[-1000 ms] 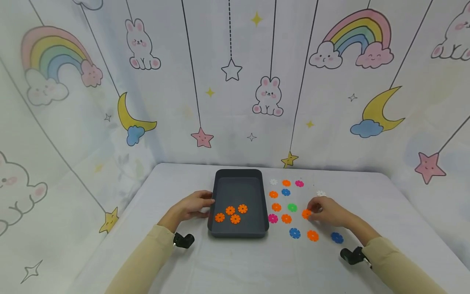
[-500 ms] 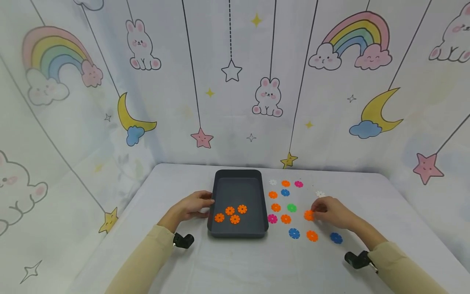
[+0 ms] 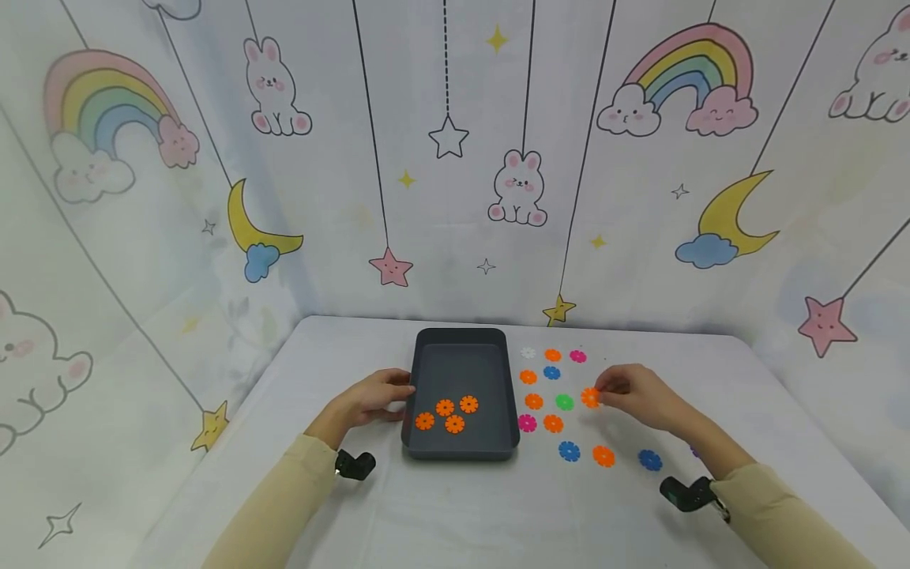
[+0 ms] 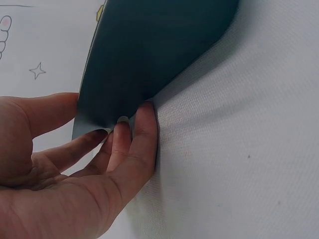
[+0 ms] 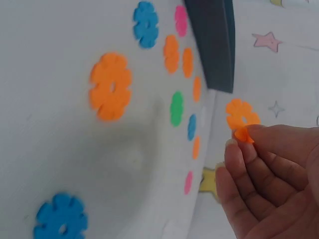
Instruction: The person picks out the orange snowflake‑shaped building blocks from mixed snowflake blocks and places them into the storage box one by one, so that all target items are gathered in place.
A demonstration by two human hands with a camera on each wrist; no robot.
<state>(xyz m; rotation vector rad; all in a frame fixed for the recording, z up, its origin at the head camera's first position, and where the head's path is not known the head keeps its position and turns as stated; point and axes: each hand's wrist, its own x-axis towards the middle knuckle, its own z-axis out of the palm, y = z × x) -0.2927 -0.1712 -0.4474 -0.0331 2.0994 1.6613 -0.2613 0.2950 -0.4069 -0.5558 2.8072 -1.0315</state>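
A dark grey rectangular tray (image 3: 462,450) stands on the white table with several orange snowflake discs (image 3: 455,424) in its near half. At its left side, my left hand (image 3: 373,395) touches the outer wall with fairly extended fingertips, as the left wrist view also shows for the hand (image 4: 99,164). My right hand (image 3: 640,395) pinches an orange snowflake disc (image 3: 590,397) between thumb and fingers, above the table right of the green disc (image 3: 565,402). In the right wrist view the pinched disc (image 5: 241,112) is raised; a second orange bit at another angle shows under the thumb.
Loose discs lie right of the tray: several orange, blue (image 3: 569,451), pink (image 3: 527,423) and a white one (image 3: 528,353). A blue disc (image 3: 650,460) lies below my right hand. A purple bit (image 3: 695,451) shows beside the right wrist. A patterned cloth (image 3: 455,197) hangs behind.
My right hand has lifted slightly up and to the left with the pinched orange disc. It now covers a white disc seen before. My left hand and the tray have stayed in place.
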